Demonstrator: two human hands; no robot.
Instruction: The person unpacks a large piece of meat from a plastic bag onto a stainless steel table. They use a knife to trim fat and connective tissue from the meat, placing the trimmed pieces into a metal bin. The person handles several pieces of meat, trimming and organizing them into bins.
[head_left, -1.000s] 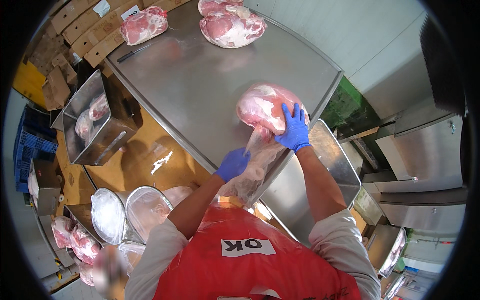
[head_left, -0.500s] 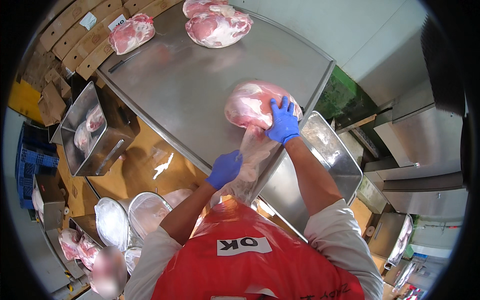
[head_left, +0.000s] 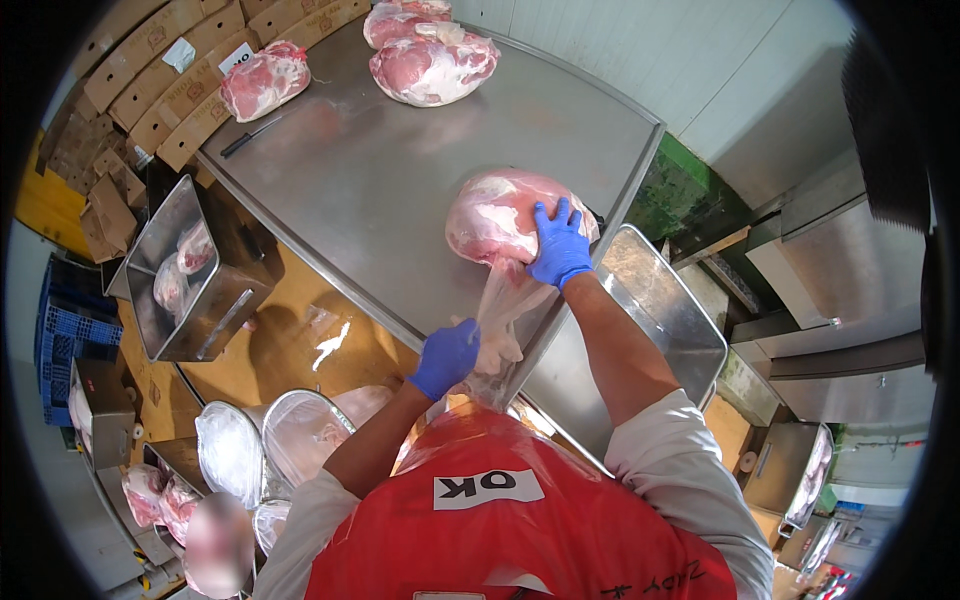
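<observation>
A large cut of raw meat (head_left: 485, 212) lies near the right corner of the steel table (head_left: 350, 205). My right hand (head_left: 562, 248), in a blue glove, rests on its right side with the fingers spread. From the meat's near end, a clear plastic bag (head_left: 500, 312) stretches down over the table edge toward my apron. My gloved left hand (head_left: 447, 358) is closed on the left side of this film, which is drawn taut and wrinkled. How far the bag reaches under the meat is hidden.
More raw meat pieces (head_left: 433, 70) sit at the table's far end, with a black-handled knife (head_left: 248, 138) along the left edge. Steel bins stand left (head_left: 232, 315) and right (head_left: 648, 310) below the table. Cardboard boxes (head_left: 165, 85) line the far left; plastic-lined round containers (head_left: 225, 440) are lower left.
My left hand has shifted slightly down and left with the film. My right hand stays on the meat, and the whole view has tilted a little.
</observation>
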